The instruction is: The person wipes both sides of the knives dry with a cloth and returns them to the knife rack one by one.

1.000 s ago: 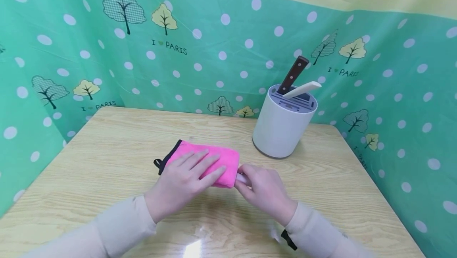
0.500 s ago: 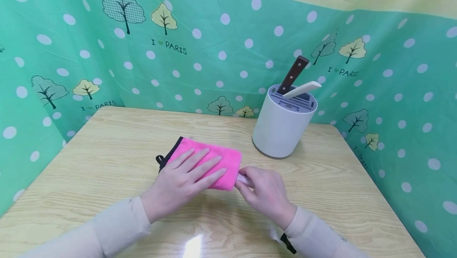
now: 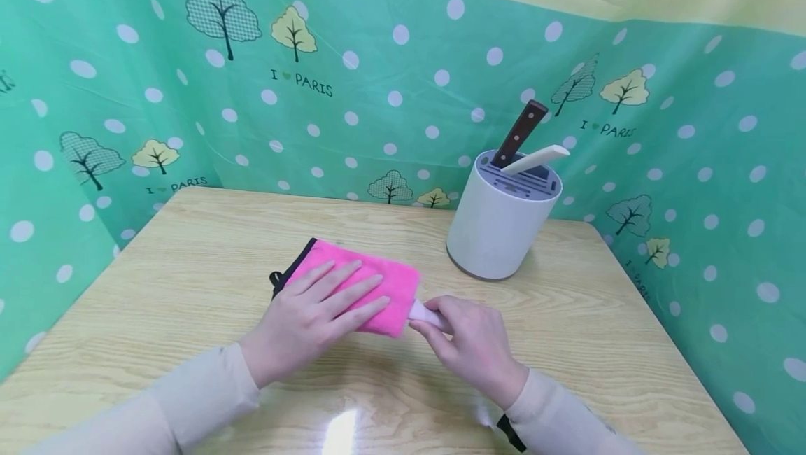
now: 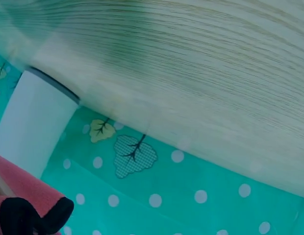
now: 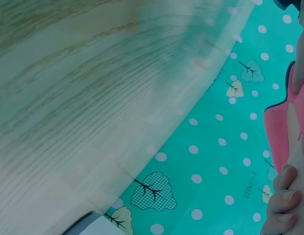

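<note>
Lying splayed on cloth (image 3: 399, 290): left hand (image 3: 308, 320); right hand (image 3: 475, 338) pinching white object (image 3: 422, 313).

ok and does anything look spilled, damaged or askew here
No spill or damage shows, the pink cloth included. Only the white handle in the knife block stands out mildly: it leans lower than the dark handle beside it. The bright patch on the table looks like glare.
</note>
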{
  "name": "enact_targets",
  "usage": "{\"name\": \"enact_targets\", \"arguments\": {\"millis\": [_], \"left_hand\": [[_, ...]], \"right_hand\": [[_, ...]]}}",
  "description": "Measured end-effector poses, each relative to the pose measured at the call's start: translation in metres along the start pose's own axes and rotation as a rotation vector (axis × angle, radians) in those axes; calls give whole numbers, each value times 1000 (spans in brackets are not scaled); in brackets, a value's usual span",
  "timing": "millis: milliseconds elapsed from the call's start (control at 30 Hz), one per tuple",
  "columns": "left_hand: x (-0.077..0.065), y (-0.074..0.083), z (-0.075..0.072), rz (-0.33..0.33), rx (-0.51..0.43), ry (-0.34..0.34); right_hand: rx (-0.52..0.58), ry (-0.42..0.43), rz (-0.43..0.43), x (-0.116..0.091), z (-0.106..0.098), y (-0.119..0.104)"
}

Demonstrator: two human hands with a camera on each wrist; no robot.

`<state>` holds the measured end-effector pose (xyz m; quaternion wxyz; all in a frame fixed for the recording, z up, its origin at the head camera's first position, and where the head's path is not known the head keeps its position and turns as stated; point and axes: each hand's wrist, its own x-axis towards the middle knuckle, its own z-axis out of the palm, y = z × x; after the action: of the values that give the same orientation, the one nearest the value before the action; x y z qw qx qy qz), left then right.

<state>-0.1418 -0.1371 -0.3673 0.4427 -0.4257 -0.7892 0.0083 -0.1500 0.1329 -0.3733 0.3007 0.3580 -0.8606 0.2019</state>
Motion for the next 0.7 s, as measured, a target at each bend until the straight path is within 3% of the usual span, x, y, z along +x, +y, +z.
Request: {"name": "enact_targets", "arguments": {"millis": [433,700], "left_hand": [[-2,-4,-1,-15,8,40],[-9,-8,-3,-30,39,-14]], "right_hand": [[-20,3,32,-6,-2,4],[-12,-2,52,-10,-4,6]]}}
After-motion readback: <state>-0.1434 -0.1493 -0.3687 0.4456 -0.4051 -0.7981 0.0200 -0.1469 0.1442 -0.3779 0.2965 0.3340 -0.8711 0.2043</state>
